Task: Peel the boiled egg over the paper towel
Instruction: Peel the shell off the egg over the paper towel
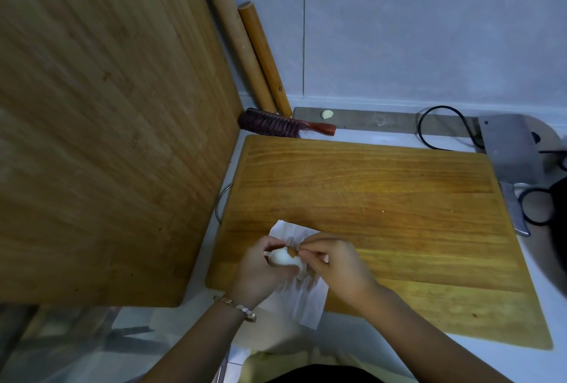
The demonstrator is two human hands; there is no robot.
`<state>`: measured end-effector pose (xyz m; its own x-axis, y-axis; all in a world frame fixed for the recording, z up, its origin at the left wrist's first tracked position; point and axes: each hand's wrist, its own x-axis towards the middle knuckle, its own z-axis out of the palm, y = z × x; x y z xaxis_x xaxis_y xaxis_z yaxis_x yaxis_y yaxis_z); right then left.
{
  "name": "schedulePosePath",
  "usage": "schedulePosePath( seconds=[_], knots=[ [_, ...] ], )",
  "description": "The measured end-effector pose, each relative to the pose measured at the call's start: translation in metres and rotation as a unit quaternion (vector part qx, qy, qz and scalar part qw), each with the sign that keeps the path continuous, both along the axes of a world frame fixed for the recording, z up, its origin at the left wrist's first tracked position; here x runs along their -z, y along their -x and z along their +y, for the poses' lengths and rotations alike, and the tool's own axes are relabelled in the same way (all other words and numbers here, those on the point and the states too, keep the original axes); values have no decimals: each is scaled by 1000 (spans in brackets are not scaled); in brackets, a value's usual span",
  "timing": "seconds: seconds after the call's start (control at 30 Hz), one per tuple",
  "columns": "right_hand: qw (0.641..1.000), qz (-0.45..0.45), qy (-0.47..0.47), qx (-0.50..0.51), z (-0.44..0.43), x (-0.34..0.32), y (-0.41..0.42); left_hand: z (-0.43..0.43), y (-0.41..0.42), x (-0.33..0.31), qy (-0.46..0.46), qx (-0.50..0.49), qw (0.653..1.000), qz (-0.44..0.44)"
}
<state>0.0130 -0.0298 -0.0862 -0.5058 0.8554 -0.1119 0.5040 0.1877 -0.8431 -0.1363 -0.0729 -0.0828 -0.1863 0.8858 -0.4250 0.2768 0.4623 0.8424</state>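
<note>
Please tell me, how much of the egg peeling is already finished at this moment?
Done: much of the egg already shows bare white. In hand: the left hand holds it over the paper towel while the right hand pinches at the brown shell on its end. Left: that shell patch, plus any shell hidden in the palm.

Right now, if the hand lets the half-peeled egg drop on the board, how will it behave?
The egg looks round, so it would probably roll on the flat board. Its bare white part seems smooth, likely slippery. The paper towel below might stop it.
</note>
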Motion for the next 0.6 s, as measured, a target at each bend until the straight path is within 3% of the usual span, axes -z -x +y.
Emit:
schedulePosePath(
  seconds=[0.17,0.37,0.47,0.6],
  knots=[
    [996,29,84,-16,0,-5,-2,2,-5,-4,-27,44,999,-17],
    [995,-21,-64,-67,-3,-8,-8,2,-6,-5,-12,34,999,-19],
    [996,-41,-73,-35,-5,-8,-7,2,-8,-6,-5,34,999,-29],
    [997,18,-3,71,-4,-4,-3,3,-8,-7,-1,27,999,-44]
  ],
)
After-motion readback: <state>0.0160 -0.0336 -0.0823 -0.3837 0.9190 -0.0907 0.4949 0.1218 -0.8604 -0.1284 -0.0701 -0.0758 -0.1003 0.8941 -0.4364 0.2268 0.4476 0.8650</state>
